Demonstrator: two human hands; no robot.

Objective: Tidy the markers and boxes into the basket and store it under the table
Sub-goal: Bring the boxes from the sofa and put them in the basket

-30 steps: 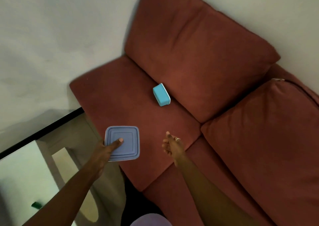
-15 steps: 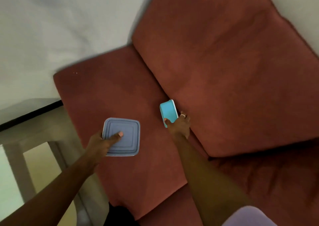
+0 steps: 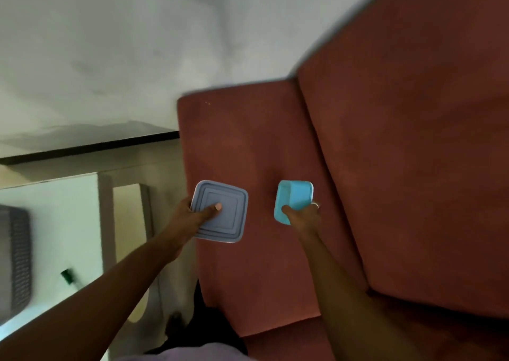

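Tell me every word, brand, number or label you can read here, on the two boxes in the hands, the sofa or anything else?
None: no readable text shows anywhere.
Lavender box in the left hand: only moulded square ridges on its lid, no lettering.
Turquoise box in the right hand: plain.
Sofa: bare fabric.
Small green thing on the table: too blurred to tell.

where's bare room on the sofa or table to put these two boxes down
The sofa seat is bare between its far edge, the back cushion and both hands. The pale tabletop is open between its far edge and the green marker; the dark basket crowds its left edge.
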